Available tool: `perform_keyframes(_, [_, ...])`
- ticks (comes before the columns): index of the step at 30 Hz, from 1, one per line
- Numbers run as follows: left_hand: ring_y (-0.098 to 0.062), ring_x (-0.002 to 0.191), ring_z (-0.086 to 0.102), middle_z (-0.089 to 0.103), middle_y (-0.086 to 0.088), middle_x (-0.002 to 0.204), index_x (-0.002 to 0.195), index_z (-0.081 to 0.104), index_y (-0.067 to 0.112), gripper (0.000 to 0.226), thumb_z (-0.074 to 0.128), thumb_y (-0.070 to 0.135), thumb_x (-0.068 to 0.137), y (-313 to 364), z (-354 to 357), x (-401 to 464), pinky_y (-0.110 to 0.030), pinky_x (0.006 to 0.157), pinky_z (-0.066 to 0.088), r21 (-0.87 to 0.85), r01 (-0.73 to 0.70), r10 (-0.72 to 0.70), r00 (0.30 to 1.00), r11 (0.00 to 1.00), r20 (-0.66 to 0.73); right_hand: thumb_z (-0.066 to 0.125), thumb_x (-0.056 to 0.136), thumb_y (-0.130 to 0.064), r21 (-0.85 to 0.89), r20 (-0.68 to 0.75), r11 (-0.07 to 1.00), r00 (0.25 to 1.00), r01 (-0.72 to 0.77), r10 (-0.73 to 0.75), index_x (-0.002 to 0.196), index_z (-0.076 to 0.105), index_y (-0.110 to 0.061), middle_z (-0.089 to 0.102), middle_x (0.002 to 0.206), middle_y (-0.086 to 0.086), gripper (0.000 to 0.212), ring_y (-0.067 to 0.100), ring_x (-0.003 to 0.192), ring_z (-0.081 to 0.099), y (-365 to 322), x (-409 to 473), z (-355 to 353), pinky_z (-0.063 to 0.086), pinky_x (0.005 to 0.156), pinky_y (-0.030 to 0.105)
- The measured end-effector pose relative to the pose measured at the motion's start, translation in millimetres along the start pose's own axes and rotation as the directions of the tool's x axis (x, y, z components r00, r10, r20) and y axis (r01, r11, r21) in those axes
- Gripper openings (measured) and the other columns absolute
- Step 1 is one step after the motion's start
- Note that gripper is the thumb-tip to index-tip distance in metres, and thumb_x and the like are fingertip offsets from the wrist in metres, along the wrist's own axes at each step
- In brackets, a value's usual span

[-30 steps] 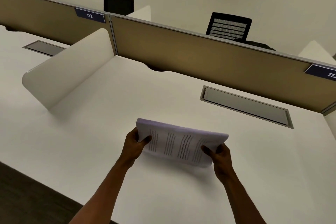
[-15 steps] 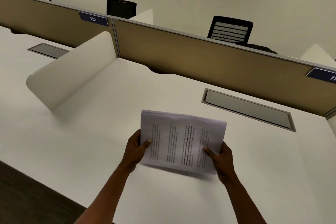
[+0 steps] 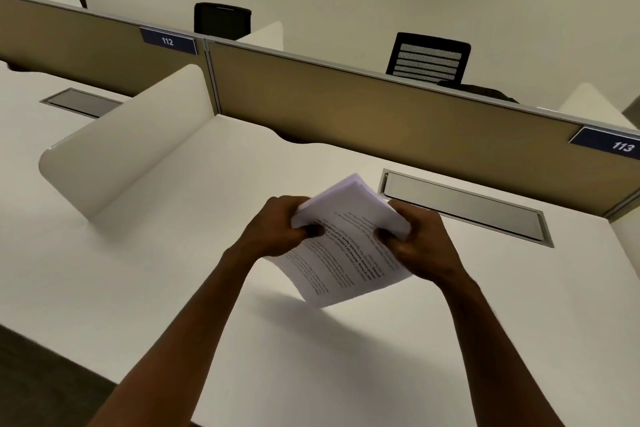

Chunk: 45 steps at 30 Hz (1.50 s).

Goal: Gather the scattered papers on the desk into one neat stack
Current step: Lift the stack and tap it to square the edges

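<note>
1. Overhead, from the head camera, a thick sheaf of white printed paper sheets (image 3: 349, 246) is held up off the plain white desk top (image 3: 194, 281), turned so that one corner points down and another points away toward the partition.
2. Left hand (image 3: 277, 232) — closed on the sheaf's left edge, thumb on the printed face, fingers curled behind.
3. Right hand (image 3: 415, 246) — closed on the sheaf's right edge in the same manner, thumb on top near the upper corner.
4. The sheaf's lower corner hangs above the desk, and a soft shadow lies on the surface just beneath it; whether that corner touches the top cannot be told.
5. The sheets look gathered, though their upper edges fan slightly apart.
6. Just beyond the right hand, a grey rectangular cable hatch (image 3: 464, 208) sits flush in the desk.
7. Behind it runs a tan fabric partition wall (image 3: 381, 114), carrying dark blue number plates reading 112 (image 3: 168, 42) and 113 (image 3: 616, 146).
8. A rounded white side divider (image 3: 128, 146) stands to the left, and a black slatted office chair back (image 3: 429, 57) rises past the partition.
</note>
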<state>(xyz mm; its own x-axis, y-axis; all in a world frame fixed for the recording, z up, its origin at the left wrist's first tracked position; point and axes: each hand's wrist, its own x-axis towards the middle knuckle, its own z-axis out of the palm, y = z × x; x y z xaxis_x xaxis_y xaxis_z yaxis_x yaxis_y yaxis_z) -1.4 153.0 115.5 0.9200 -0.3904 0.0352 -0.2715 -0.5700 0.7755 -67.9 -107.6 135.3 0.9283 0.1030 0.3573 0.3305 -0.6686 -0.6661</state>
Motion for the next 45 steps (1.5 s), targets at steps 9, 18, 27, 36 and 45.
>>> perform_keyframes(9, [-0.024,0.091,0.076,0.079,-0.002,0.101,0.096,0.079,0.022,0.021,0.079,0.031,0.076,-52.5,23.5,-28.4,-0.041,0.083,0.060,-0.637,0.101,-0.218,0.970,0.764,-0.108,0.086,0.060,-0.050,0.524,0.190,0.734,0.899,-0.432,0.394,0.142,0.043,-0.031,0.066,0.129,0.001,0.095,0.016,0.125,0.059,46.8,-32.2,-0.3,0.045,0.106,0.044])
perform_keyframes(18, [-0.026,0.096,0.075,0.078,-0.005,0.105,0.102,0.078,0.023,0.019,0.077,0.021,0.083,-65.7,59.7,-40.0,-0.030,0.076,0.061,-0.733,0.094,-0.241,0.965,0.674,-0.099,0.076,0.082,-0.008,0.769,0.002,0.566,0.886,-0.297,0.463,0.108,0.072,-0.016,0.074,0.110,0.011,0.028,0.031,0.101,0.070,46.2,-55.2,80.5,0.060,0.082,0.042])
perform_keyframes(27, [-0.024,0.098,0.073,0.077,0.001,0.105,0.106,0.073,0.028,0.020,0.071,0.017,0.089,-73.5,78.8,-47.5,-0.037,0.081,0.062,-0.691,0.120,-0.293,0.946,0.713,-0.137,0.077,0.080,-0.015,0.714,0.015,0.568,0.819,-0.410,0.573,0.112,0.069,-0.019,0.074,0.111,0.002,0.033,0.027,0.102,0.070,54.2,-73.7,106.1,0.061,0.082,0.041])
perform_keyframes(36, [-0.018,0.096,0.073,0.077,0.006,0.104,0.108,0.071,0.034,0.020,0.068,0.023,0.092,-77.9,84.9,-50.9,-0.028,0.074,0.062,-0.668,0.110,-0.275,0.950,0.736,-0.147,0.077,0.079,-0.013,0.702,0.022,0.569,0.811,-0.429,0.585,0.111,0.069,-0.021,0.075,0.109,0.000,0.034,0.020,0.099,0.070,56.8,-78.7,115.0,0.060,0.080,0.035])
perform_keyframes(45, [-0.022,0.110,0.068,0.072,0.011,0.116,0.123,0.061,0.039,0.040,0.074,0.028,0.087,-74.7,84.6,-54.7,-0.037,0.089,0.061,-0.603,0.135,-0.278,0.949,0.786,-0.149,0.073,0.086,-0.009,0.536,-0.018,0.702,0.825,-0.469,0.565,0.104,0.067,-0.034,0.072,0.104,-0.008,0.031,0.016,0.098,0.068,59.4,-78.3,113.7,0.061,0.080,0.033])
